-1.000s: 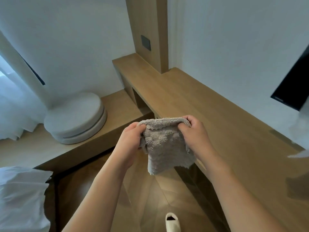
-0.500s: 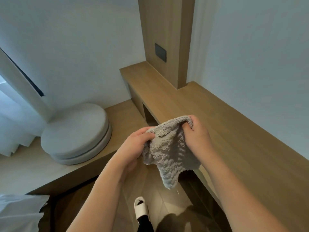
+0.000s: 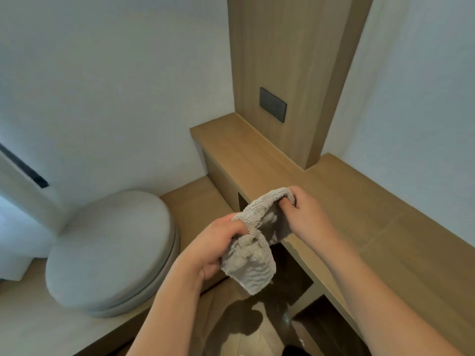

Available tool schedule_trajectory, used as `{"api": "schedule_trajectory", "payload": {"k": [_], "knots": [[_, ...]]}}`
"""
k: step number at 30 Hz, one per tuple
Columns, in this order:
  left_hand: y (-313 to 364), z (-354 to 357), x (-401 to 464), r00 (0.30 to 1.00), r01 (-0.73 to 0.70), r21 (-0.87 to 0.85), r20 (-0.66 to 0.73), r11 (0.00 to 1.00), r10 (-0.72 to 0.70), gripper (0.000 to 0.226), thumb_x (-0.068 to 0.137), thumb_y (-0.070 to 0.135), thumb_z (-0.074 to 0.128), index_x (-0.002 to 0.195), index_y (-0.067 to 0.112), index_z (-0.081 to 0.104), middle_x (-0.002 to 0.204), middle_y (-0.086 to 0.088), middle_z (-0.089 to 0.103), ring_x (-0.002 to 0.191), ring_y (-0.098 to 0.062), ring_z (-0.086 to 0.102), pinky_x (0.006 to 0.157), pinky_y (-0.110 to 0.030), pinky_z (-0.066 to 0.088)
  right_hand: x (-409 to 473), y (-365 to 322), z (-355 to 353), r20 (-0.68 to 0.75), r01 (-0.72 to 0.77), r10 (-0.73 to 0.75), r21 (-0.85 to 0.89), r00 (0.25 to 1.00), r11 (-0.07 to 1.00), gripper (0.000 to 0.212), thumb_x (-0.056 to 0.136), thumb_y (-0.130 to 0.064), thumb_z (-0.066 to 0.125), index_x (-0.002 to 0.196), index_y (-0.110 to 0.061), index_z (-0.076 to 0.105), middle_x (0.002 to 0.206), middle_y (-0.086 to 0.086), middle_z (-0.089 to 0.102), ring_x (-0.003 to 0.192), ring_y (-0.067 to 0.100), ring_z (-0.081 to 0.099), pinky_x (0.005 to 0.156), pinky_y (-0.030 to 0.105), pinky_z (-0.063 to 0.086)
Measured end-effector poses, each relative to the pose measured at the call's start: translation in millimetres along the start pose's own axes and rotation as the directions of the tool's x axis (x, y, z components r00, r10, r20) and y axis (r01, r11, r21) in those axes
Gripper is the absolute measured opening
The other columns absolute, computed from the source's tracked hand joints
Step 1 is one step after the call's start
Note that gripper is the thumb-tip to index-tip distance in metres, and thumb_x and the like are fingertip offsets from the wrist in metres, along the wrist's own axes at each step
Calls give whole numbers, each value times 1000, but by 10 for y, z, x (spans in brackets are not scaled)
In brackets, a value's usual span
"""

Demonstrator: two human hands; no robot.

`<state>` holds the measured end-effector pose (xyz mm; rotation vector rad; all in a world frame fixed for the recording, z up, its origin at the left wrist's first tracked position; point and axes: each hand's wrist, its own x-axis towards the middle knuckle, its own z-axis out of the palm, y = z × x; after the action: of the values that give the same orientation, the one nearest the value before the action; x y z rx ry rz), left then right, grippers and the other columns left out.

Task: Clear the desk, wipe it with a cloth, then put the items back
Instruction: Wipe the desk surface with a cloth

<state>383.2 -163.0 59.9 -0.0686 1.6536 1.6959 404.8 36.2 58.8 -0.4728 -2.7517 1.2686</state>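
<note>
A grey terry cloth hangs bunched between both hands, just in front of the wooden desk's near edge. My left hand grips its lower left part with curled fingers. My right hand pinches the upper end of the cloth, a little above the desk edge. The long wooden desk runs from the centre to the right along the white wall, and its visible top is bare.
A round grey cushion lies on a lower wooden bench at the left. A wooden wall column with a dark socket plate rises from the desk's back. Dark wooden floor shows below my hands.
The view has moved closer to the desk and tilted up. My left hand has gathered more of the cloth, which now hangs bunched instead of spread flat. The slipper has left the frame.
</note>
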Motion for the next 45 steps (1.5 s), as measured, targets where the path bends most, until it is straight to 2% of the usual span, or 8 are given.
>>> {"api": "schedule_trajectory", "payload": {"k": [12, 18, 22, 26, 30, 37, 41, 45], "knots": [[768, -784, 1326, 971, 98, -275, -186, 956, -153, 42, 92, 7, 46, 130, -6, 57, 124, -28, 66, 106, -38, 67, 85, -45, 60, 1853, -215, 438, 240, -147, 89, 234, 967, 961, 16, 93, -32, 66, 98, -18, 64, 90, 2, 69, 70, 18, 58, 59, 30, 41], [1374, -1058, 2003, 927, -38, -272, -370, 962, -68, 30, 96, 8, 43, 116, -4, 63, 100, -18, 76, 84, -29, 74, 62, -35, 59, 2757, -348, 660, 215, -101, 42, 268, 976, 958, 11, 92, -32, 66, 97, -24, 61, 91, -5, 67, 75, 16, 62, 62, 31, 42], [1773, -1252, 2395, 890, -151, -274, -456, 950, 10, 38, 94, 7, 44, 127, -4, 58, 114, -22, 72, 105, -36, 71, 78, -43, 62, 3208, -393, 726, 170, -86, 37, 290, 985, 953, 29, 94, -31, 64, 121, -25, 56, 109, -9, 61, 86, 6, 60, 68, 27, 47], [2208, -1563, 2808, 825, -331, -180, -532, 926, 192, 29, 94, 5, 40, 110, -4, 62, 96, -19, 72, 88, -33, 71, 72, -43, 63, 3681, -409, 868, 155, -134, 95, 267, 983, 954, 46, 97, -32, 58, 141, -26, 44, 135, -6, 52, 121, 16, 54, 104, 42, 46], [2586, -1905, 3335, 719, -459, -46, -606, 887, 340, 17, 97, 5, 42, 102, 7, 58, 83, -8, 65, 74, -19, 65, 62, -32, 55, 4114, -411, 1058, 86, -164, 152, 161, 985, 973, 52, 98, -28, 56, 146, -23, 39, 147, -3, 44, 121, 14, 48, 99, 33, 41], [2484, -2561, 4839, 672, -220, 364, -616, 905, 411, 7, 96, 19, 46, 93, 14, 49, 90, -4, 54, 79, -22, 53, 64, -33, 45, 5027, 57, 1677, 0, -276, 278, -114, 961, 954, 55, 99, -33, 54, 149, -17, 38, 152, 2, 39, 140, 21, 36, 116, 36, 30], [1891, -2793, 5792, 742, -18, 821, -372, 571, 558, 39, 95, 27, 58, 122, 1, 52, 139, -21, 43, 128, -40, 42, 111, -49, 32, 5480, 605, 2048, -67, -280, 274, -352, 959, 893, 56, 100, -42, 45, 147, -12, 37, 156, 10, 34, 144, 28, 29, 121, 38, 20], [1518, -2994, 6425, 882, 84, 982, -152, 168, 447, 63, 98, 51, 44, 151, 20, 27, 165, -9, 13, 153, -32, 5, 121, -58, 0, 5607, 1002, 2278, -117, -281, 258, -502, 959, 818, 61, 103, -45, 33, 154, -12, 27, 161, 11, 23, 149, 29, 18, 124, 43, 10]]}}
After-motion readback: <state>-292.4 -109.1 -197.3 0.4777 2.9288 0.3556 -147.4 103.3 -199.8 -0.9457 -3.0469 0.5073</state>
